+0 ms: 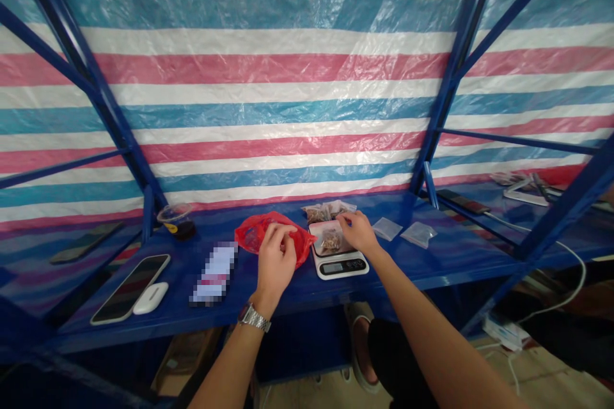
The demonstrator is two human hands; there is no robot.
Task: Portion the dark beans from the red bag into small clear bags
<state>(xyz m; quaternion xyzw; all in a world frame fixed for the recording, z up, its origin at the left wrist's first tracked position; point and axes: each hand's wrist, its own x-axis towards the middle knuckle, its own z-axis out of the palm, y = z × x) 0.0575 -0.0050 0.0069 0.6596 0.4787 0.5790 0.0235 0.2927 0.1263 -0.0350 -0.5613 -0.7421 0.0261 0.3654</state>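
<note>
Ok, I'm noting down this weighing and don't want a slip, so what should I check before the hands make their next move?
1. Filled small bag on the scale: ok, it lies on top.
2. Reading on the display: cannot tell, too small to read.
3. Right hand clear of the scale: not ok, its fingertips are over the far edge.
4. Left hand holding something: cannot tell, it is over the red bag.
5. Clear bags nearby: ok, two lie right of the scale.
</note>
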